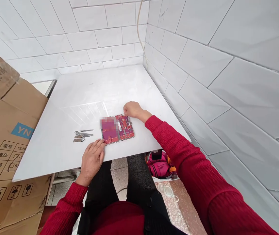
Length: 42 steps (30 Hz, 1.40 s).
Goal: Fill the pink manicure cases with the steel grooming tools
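Observation:
An open manicure case (111,139) with a purple-red lining lies on the white table. In its right half sit small scissors (125,134) and a plier-like nipper (124,122); part of the left half is blurred out. My left hand (92,160) rests flat at the table's front edge, its fingertips at the case's lower left corner. At the top edge of the right half, my right hand (132,109) is closed in a pinch; what its fingers hold is hidden. Left of the case lie several slim metal tools (84,132) and nail clippers (79,138).
A large cardboard box (4,111) stands against the table's left side. Tiled walls (203,65) border the back and right, with a cable (139,29) hanging in the corner. Below the table's front edge are a pink bag (157,164) and a phone-like dark object (156,154).

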### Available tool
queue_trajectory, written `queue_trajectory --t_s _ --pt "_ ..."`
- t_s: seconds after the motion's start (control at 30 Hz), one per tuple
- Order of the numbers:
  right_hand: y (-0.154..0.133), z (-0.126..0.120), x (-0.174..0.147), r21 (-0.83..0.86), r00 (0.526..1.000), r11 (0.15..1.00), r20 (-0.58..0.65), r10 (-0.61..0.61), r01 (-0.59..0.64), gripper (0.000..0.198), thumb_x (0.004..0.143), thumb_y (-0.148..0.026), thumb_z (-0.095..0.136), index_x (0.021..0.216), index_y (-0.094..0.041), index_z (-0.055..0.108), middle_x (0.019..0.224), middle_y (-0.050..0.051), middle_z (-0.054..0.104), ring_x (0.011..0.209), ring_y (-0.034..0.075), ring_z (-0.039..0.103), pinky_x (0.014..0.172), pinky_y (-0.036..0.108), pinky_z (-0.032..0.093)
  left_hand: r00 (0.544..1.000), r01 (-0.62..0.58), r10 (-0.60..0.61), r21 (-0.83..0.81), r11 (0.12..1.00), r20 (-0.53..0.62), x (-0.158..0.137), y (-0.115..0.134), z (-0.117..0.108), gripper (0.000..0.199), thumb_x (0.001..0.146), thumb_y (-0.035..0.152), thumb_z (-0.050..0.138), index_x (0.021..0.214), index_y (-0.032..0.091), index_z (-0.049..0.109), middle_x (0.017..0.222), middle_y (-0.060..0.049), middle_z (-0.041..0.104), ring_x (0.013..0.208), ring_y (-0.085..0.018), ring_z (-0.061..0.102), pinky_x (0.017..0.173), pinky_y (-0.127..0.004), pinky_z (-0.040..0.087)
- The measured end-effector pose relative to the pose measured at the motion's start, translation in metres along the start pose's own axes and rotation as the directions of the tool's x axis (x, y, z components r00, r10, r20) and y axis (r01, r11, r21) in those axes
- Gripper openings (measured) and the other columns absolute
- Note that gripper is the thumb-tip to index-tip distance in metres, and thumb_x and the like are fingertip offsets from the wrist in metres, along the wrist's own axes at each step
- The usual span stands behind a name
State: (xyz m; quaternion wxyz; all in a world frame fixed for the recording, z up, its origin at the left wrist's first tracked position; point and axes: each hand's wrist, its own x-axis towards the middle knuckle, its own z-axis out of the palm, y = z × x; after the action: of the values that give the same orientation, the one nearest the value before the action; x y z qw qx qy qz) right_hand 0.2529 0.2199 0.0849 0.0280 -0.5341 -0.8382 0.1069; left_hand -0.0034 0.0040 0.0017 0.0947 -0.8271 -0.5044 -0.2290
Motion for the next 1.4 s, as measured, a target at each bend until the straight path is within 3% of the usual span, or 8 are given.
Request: queue_trajectory --t_s 0.23,0.43,0.6,0.7,0.83,1.03,1.23,1.4 --pt "0.030 -0.014 -0.006 -0.082 0.994 0.991 0.009 0.106 -0.105 0.014 0.078 -0.006 0.075 0.087 -0.016 0.078 0.098 0.012 0.078 0.092 0.026 0.071 0.076 0.030 0.046 0.999 -0.041 0.042 0.046 0.998 -0.023 0.004 0.001 -0.002 0.035 0.101 0.015 0.043 0.130 0.021 0.063 0.137 -0.009 0.069 0.130 -0.026 0.063 0.109 -0.047 0.048" --pt "0.047 0.000 -0.029 0.073 0.976 0.974 -0.013 0.216 -0.215 0.022 0.086 -0.013 0.068 0.105 -0.019 0.077 0.110 0.006 0.077 0.101 0.022 0.069 0.076 0.027 0.046 0.998 -0.052 0.053 0.058 0.997 -0.026 0.003 0.001 0.000 0.033 0.101 0.015 0.045 0.128 0.019 0.063 0.137 -0.011 0.068 0.129 -0.027 0.063 0.109 -0.047 0.048" --pt "0.025 0.002 -0.039 0.199 0.978 0.970 -0.127 0.167 -0.140 0.026 0.091 -0.015 0.061 0.112 -0.020 0.075 0.114 0.003 0.077 0.103 0.018 0.068 0.079 0.025 0.047 0.999 -0.033 0.034 0.049 0.998 -0.025 0.003 0.001 0.000 0.033 0.102 0.016 0.043 0.127 0.020 0.064 0.137 -0.009 0.068 0.129 -0.026 0.063 0.110 -0.046 0.046" --pt "0.008 0.003 -0.035 0.154 0.984 0.976 -0.061 0.165 -0.154 0.017 0.093 -0.024 0.062 0.099 -0.020 0.077 0.105 0.005 0.078 0.099 0.021 0.070 0.076 0.027 0.049 0.999 -0.024 0.025 0.034 0.999 -0.020 0.003 0.001 0.001 0.034 0.102 0.017 0.043 0.128 0.020 0.064 0.138 -0.009 0.068 0.130 -0.026 0.062 0.111 -0.047 0.046" --pt "-0.004 0.005 -0.020 0.049 0.959 0.958 0.040 0.280 -0.281 0.029 0.092 -0.040 0.067 0.105 -0.017 0.076 0.103 0.013 0.077 0.100 0.027 0.072 0.078 0.031 0.053 1.000 -0.017 0.017 0.020 1.000 -0.011 0.002 0.001 0.000 0.035 0.102 0.017 0.042 0.129 0.020 0.065 0.138 -0.010 0.068 0.131 -0.027 0.062 0.112 -0.047 0.045" --pt "-0.013 0.005 -0.003 0.001 0.953 0.958 0.104 0.284 -0.286 0.025 0.090 -0.027 0.068 0.110 -0.015 0.074 0.109 0.015 0.076 0.100 0.028 0.073 0.076 0.031 0.056 0.999 -0.027 0.027 0.026 0.999 -0.017 0.004 0.001 -0.001 0.033 0.102 0.017 0.044 0.127 0.020 0.065 0.138 -0.009 0.068 0.130 -0.027 0.063 0.111 -0.046 0.046" --pt "-0.015 0.001 0.003 0.007 0.954 0.955 -0.033 0.297 -0.297 0.022 0.093 -0.015 0.058 0.106 -0.012 0.076 0.112 0.018 0.075 0.102 0.028 0.073 0.079 0.030 0.055 0.998 -0.048 0.049 0.027 0.999 -0.036 0.004 0.001 -0.001 0.032 0.102 0.016 0.044 0.126 0.018 0.065 0.137 -0.010 0.069 0.129 -0.027 0.063 0.110 -0.046 0.046" --pt "0.013 -0.014 0.010 0.059 0.912 0.922 -0.139 0.387 -0.383 0.027 0.095 -0.015 0.054 0.109 -0.011 0.076 0.111 0.020 0.075 0.104 0.030 0.072 0.081 0.032 0.055 0.999 -0.045 0.045 0.008 0.999 -0.031 0.003 -0.001 0.000 0.034 0.101 0.016 0.045 0.129 0.018 0.065 0.137 -0.011 0.068 0.130 -0.028 0.063 0.110 -0.047 0.045"
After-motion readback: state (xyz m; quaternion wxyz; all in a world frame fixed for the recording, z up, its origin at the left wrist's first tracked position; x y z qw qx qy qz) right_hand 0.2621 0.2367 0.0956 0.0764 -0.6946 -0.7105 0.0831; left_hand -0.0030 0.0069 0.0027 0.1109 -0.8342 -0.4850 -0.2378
